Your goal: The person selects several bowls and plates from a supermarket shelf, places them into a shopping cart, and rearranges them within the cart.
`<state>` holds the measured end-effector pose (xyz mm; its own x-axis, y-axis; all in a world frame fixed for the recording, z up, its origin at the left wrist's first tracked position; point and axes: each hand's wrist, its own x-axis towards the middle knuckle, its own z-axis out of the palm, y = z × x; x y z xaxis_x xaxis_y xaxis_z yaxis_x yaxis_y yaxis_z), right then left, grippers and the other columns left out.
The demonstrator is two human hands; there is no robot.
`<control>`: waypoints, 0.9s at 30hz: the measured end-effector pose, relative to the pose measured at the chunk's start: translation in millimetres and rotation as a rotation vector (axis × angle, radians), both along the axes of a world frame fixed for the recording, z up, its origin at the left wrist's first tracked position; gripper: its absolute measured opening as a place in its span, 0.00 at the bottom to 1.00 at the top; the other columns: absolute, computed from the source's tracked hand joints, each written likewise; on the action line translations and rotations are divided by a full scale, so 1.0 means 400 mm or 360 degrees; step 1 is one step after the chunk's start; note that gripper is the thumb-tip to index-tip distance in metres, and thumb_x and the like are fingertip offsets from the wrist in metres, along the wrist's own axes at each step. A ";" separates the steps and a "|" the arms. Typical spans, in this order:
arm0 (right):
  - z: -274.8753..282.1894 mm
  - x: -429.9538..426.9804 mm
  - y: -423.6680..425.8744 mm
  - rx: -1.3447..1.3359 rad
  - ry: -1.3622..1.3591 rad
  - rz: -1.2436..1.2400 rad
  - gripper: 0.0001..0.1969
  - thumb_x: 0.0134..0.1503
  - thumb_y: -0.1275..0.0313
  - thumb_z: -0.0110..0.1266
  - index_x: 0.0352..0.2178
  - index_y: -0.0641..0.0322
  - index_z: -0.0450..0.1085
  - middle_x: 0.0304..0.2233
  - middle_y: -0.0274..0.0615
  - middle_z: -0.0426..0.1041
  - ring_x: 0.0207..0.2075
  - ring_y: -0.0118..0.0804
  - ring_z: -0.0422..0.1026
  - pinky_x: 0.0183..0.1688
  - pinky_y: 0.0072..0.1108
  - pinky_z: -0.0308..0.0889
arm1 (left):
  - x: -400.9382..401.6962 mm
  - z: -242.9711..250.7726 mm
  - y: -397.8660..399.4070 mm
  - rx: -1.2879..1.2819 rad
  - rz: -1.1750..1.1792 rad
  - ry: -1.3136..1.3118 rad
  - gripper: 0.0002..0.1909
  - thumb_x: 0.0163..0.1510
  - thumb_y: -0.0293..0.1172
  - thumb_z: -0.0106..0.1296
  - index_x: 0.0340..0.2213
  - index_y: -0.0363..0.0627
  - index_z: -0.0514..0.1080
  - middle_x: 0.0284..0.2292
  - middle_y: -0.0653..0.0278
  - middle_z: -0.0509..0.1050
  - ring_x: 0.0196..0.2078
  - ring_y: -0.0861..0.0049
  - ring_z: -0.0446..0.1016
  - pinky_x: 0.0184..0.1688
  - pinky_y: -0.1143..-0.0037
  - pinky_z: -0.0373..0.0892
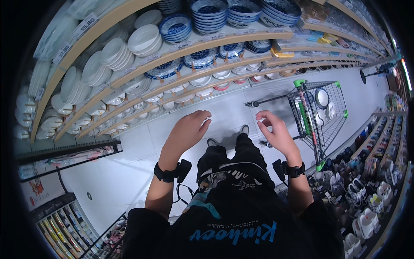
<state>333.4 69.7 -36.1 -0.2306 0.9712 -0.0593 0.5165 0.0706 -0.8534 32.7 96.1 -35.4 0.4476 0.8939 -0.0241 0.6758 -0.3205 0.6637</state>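
My left hand [189,132] hovers over the pale tiled floor, empty, its fingers loosely bent and the thumb apart. Level with it, my right hand [275,131] is also empty, fingers curled and thumb apart from them. A shopping cart [344,97] with green corners stands just right of my right hand, which is apart from it. Inside the cart lie a dark-rimmed round dish [321,98] and white dishes [331,110]. Ahead of both hands, shelves hold stacked blue-patterned bowls [209,16] and white bowls [145,40].
Blue-rimmed plates [200,59] stand on wooden racks on a lower shelf. Rows of shoes [357,191] line the right side. A low display rack [64,223] stands at lower left. The cart's wheels [252,104] reach towards my feet [245,129].
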 end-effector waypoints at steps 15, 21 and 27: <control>0.070 0.380 -0.212 -0.0170 -0.0091 -0.0716 0.09 0.58 0.76 0.52 0.41 0.65 0.67 0.33 0.37 0.72 0.32 0.27 0.72 0.35 0.20 0.70 | 0.424 0.027 0.062 -0.0091 -0.0453 -0.0012 0.09 0.58 0.30 0.50 0.39 0.41 0.72 0.35 0.54 0.77 0.36 0.62 0.77 0.39 0.69 0.71; 0.007 0.615 -0.376 -0.0200 -0.0148 -0.0944 0.09 0.58 0.75 0.52 0.40 0.67 0.68 0.34 0.40 0.73 0.31 0.29 0.72 0.37 0.20 0.69 | 0.659 0.037 0.056 -0.0049 -0.0653 -0.0045 0.10 0.59 0.32 0.49 0.39 0.41 0.72 0.35 0.55 0.76 0.36 0.62 0.77 0.38 0.70 0.71; 0.029 0.807 -0.405 -0.0202 -0.0065 -0.1030 0.09 0.58 0.73 0.53 0.40 0.67 0.69 0.31 0.39 0.73 0.28 0.27 0.70 0.34 0.20 0.68 | 0.845 0.037 0.036 0.0025 -0.0740 -0.0057 0.09 0.59 0.32 0.48 0.39 0.41 0.71 0.35 0.55 0.76 0.36 0.61 0.76 0.38 0.69 0.70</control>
